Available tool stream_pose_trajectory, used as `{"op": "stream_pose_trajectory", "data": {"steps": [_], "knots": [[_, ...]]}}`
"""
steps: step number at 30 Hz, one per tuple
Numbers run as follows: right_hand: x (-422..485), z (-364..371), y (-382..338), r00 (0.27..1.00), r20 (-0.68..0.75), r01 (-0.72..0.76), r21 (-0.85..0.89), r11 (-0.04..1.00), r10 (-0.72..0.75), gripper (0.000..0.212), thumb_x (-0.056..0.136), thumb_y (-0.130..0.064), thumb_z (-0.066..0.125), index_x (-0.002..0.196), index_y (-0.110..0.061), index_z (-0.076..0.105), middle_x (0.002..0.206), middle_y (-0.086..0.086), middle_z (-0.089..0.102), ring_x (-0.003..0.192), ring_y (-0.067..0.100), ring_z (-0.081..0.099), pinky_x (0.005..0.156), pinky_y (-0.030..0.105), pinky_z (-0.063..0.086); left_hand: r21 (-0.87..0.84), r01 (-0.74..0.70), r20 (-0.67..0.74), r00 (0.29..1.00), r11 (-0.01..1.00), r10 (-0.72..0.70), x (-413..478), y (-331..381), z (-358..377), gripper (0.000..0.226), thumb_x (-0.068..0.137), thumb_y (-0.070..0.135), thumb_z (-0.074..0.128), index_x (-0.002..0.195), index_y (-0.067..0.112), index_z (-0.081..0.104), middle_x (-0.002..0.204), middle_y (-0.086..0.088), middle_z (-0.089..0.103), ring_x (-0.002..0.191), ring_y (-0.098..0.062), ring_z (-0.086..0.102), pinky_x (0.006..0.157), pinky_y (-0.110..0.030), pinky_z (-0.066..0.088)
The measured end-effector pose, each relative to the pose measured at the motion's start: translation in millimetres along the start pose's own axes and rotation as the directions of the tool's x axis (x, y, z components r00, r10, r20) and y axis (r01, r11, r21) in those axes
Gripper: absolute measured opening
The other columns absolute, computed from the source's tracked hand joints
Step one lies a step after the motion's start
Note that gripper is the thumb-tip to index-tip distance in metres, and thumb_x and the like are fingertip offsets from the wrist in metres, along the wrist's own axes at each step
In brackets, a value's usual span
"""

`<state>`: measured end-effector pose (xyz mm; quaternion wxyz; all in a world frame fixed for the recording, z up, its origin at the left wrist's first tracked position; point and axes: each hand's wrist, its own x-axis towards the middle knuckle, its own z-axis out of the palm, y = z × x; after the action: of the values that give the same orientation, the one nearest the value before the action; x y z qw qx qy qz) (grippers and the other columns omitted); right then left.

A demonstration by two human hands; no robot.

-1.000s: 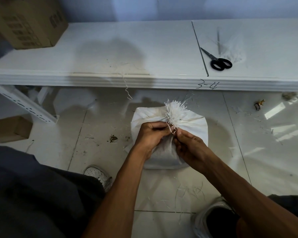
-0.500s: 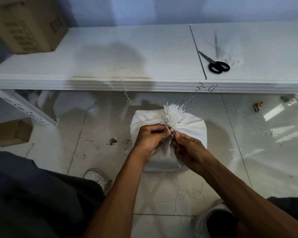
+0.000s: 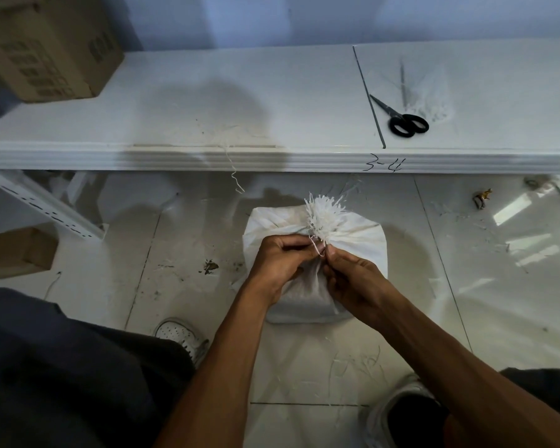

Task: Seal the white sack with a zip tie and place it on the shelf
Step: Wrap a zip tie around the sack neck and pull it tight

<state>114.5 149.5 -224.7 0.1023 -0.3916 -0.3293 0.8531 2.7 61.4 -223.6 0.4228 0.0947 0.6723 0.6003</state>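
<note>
The front edge of the white shelf (image 3: 175, 158) bears a handwritten dark mark, "3-4" (image 3: 383, 163), at about two o'clock from the frame's centre. The cardboard box (image 3: 46, 43) at ten o'clock carries dark printed blocks on two faces, too blurred to read.

both forearms reach from the lower frame to the centre, where left hand (image 3: 280, 263) and right hand (image 3: 353, 281) meet, fingers curled, each pinching the zip tie (image 3: 316, 248).
</note>
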Motion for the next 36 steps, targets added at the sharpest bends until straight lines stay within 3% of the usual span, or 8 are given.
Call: {"op": "stream_pose_trajectory", "data": {"steps": [3, 6, 9, 12, 16, 20, 25, 36], "knots": [[1, -3, 1, 0.998, 0.011, 0.059, -0.087, 0.995, -0.058, 0.009, 0.09, -0.011, 0.063, 0.089, -0.011, 0.072, 0.064, -0.003, 0.066, 0.055, 0.006, 0.056, 0.051, 0.016, 0.046, -0.006, 0.016, 0.014, 1.0, 1.0, -0.016, 0, 0, -2, 0.009, 0.08, 0.012, 0.078, 0.084, 0.02, 0.079, 0.079, 0.007, 0.077, 0.082, -0.008, 0.07, 0.078, -0.026, 0.053], [-1, -4, 2, 0.975, 0.002, 0.212, -0.322, 0.923, -0.223, 0.011, 0.089, -0.012, 0.065, 0.09, -0.006, 0.074, 0.059, -0.004, 0.065, 0.055, 0.006, 0.057, 0.054, 0.016, 0.048, -0.007, 0.037, 0.005, 0.999, 0.999, -0.037, -1, 0, -2, 0.011, 0.081, 0.011, 0.076, 0.082, 0.022, 0.079, 0.081, 0.007, 0.077, 0.09, -0.012, 0.07, 0.085, -0.03, 0.053], [-2, -7, 0, 0.881, 0.089, 0.426, -0.576, 0.697, -0.464, 0.011, 0.089, -0.008, 0.066, 0.088, -0.002, 0.075, 0.061, -0.006, 0.069, 0.058, -0.001, 0.06, 0.059, 0.011, 0.047, -0.012, 0.056, -0.009, 0.998, 0.998, -0.056, 0, 0, -2, 0.009, 0.08, 0.014, 0.078, 0.085, 0.021, 0.079, 0.088, 0.005, 0.078, 0.097, -0.016, 0.071, 0.085, -0.031, 0.053], [-1, -11, 0, 0.807, 0.171, 0.466, -0.772, 0.432, -0.565, 0.009, 0.088, -0.015, 0.068, 0.085, -0.012, 0.076, 0.068, -0.004, 0.071, 0.063, 0.001, 0.064, 0.061, 0.006, 0.043, -0.019, 0.074, -0.017, 0.997, 0.997, -0.074, 1, 0, -3, 0.015, 0.078, 0.018, 0.08, 0.093, 0.018, 0.079, 0.094, 0.004, 0.079, 0.101, -0.017, 0.071, 0.081, -0.029, 0.053], [-1, -11, 0, 0.767, 0.203, 0.451, -0.846, 0.286, -0.609, 0.009, 0.089, -0.023, 0.067, 0.085, -0.02, 0.074, 0.067, -0.015, 0.068, 0.068, 0.001, 0.065, 0.063, 0.005, 0.042, -0.029, 0.086, -0.012, 0.996, 0.996, -0.086, 0, 2, -2, 0.011, 0.079, 0.016, 0.079, 0.088, 0.021, 0.079, 0.088, 0.006, 0.078, 0.096, -0.015, 0.072, 0.079, -0.027, 0.052], [-3, -10, -3, 0.72, 0.281, 0.45, -0.885, 0.118, -0.634, 0.01, 0.088, -0.023, 0.066, 0.088, -0.019, 0.075, 0.076, -0.01, 0.071, 0.064, -0.002, 0.06, 0.063, 0.003, 0.039, -0.024, 0.088, 0.005, 0.996, 0.996, -0.088, -1, 3, -3, 0.009, 0.079, 0.016, 0.079, 0.084, 0.024, 0.079, 0.087, 0.006, 0.078, 0.094, -0.016, 0.071, 0.084, -0.03, 0.053], [-7, -8, -5, 0.657, 0.331, 0.465, -0.885, 0.019, -0.677, 0.006, 0.083, -0.017, 0.07, 0.084, -0.017, 0.076, 0.076, -0.004, 0.074, 0.063, 0.005, 0.061, 0.063, 0.017, 0.045, -0.007, 0.08, 0.018, 0.997, 0.997, -0.08, -2, 5, -3, 0.012, 0.078, 0.015, 0.08, 0.088, 0.02, 0.079, 0.09, 0.005, 0.078, 0.1, -0.015, 0.071, 0.091, -0.034, 0.053], [-6, -6, -5, 0.667, 0.361, 0.468, -0.883, -0.01, -0.652, 0.006, 0.084, -0.016, 0.067, 0.08, -0.015, 0.071, 0.073, -0.003, 0.072, 0.063, 0.013, 0.063, 0.062, 0.025, 0.047, 0.041, 0.092, 0.032, 0.995, 0.995, -0.093, -2, 7, -6, 0.011, 0.08, 0.013, 0.078, 0.089, 0.018, 0.08, 0.091, 0.002, 0.078, 0.096, -0.016, 0.072, 0.088, -0.034, 0.055]]}}
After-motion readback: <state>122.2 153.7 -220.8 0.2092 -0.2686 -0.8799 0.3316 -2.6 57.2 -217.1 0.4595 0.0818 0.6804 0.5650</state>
